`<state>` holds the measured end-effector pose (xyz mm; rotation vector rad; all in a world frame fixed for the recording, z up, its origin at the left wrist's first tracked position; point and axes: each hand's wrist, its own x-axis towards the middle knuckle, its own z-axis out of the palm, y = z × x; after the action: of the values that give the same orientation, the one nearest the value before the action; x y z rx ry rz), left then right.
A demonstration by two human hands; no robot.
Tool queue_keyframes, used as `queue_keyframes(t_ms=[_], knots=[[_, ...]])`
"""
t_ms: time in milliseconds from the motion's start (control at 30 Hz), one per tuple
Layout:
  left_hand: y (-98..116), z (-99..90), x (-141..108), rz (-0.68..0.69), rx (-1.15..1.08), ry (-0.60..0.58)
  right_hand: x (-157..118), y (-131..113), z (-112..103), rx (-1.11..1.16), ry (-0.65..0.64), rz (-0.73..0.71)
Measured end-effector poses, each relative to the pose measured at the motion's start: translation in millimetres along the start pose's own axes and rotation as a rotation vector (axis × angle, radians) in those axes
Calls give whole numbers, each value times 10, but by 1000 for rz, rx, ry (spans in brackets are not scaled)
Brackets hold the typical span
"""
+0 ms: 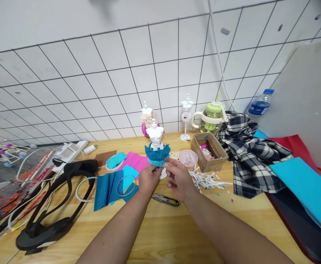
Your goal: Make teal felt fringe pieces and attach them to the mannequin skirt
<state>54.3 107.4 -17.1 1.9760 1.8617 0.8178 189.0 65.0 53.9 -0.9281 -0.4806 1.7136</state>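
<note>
A small white dress form (155,134) stands upright in front of me, dressed in a ruffled teal crepe-paper skirt (156,151) with a lighter blue layer below. My left hand (150,180) is closed around its lower part, under the skirt; the fingertips are partly hidden. On the other side, my right hand (180,179) pinches at the skirt's right edge with thumb and forefinger, its other fingers curled in. Part of the white round base (163,173) shows between the hands. Thread snips (166,200) lie on the wooden table just below them.
Behind stand a pink-dressed form (147,118) and a bare form (187,115). To the right are a pink bowl (188,158), cardboard box (215,161), paper scraps (207,179), green cup (213,117) and plaid cloth (248,154). Teal paper (105,189) and a black headset (66,216) lie left.
</note>
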Motion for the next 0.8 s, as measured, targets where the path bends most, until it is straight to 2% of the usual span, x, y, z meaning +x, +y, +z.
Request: queue_keyframes(t_ms=[167, 367, 567, 800], knots=[[2, 1, -5, 13, 27, 7, 28, 27, -26, 167, -38, 130], [-5, 8, -5, 30, 56, 15, 44, 35, -20, 269, -1, 89], [5, 1, -18, 50, 94, 15, 37, -9, -13, 382, -20, 188], [5, 7, -18, 63, 110, 17, 31, -43, -20, 508, -56, 208]])
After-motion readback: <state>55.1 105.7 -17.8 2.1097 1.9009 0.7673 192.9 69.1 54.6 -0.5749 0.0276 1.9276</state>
